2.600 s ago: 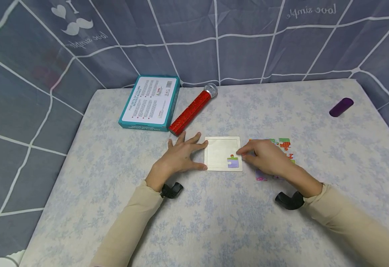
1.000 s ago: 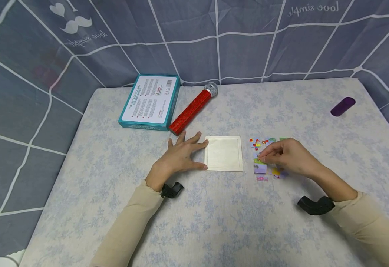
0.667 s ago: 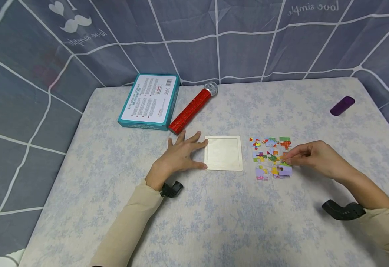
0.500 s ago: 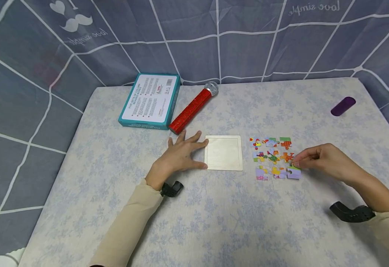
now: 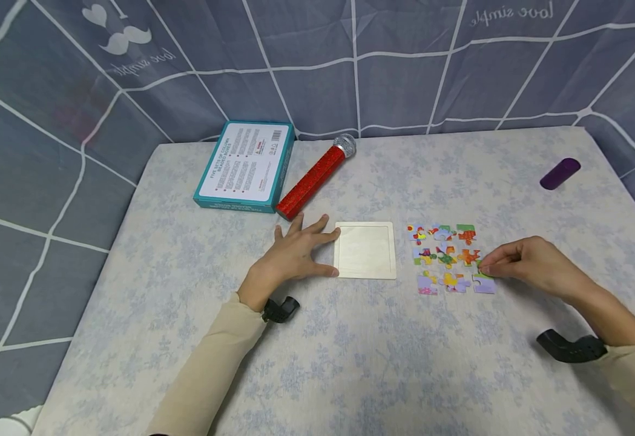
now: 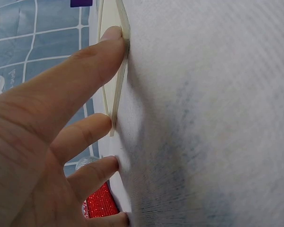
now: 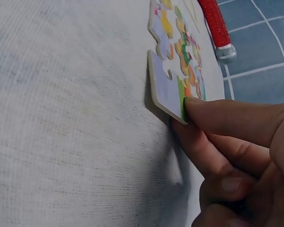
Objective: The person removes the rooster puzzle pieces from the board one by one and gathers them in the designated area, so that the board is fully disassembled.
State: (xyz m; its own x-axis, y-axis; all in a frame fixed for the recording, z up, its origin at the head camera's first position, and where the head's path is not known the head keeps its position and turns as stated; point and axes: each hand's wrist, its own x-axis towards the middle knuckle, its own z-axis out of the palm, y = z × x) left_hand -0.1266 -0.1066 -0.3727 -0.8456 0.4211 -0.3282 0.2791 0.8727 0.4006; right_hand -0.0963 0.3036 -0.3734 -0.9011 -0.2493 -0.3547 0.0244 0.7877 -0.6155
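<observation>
My right hand point(image 5: 532, 266) pinches the upper right edge of a lilac and green puzzle piece point(image 5: 483, 284) between thumb and fingers. In the right wrist view that puzzle piece point(image 7: 164, 87) is close over the cloth, its notched side facing the other pieces. Several colourful puzzle pieces point(image 5: 446, 257) lie in loose rows just left of it, with small gaps between them. My left hand point(image 5: 291, 257) is spread on the table. Its thumb and index finger touch the left edge of a square, pale puzzle frame point(image 5: 365, 250), which has nothing in its recess.
A red glitter microphone point(image 5: 313, 181) lies behind the left hand, beside a teal and white box point(image 5: 245, 166). Far right on the patterned tablecloth point(image 5: 350, 363) is a purple cylinder point(image 5: 560, 174). A grey checked curtain point(image 5: 317, 97) hangs along the back.
The lilac and green puzzle piece has left the frame's lower right corner and moved right, across the other pieces, to the end of their lowest row. The left hand keeps its place.
</observation>
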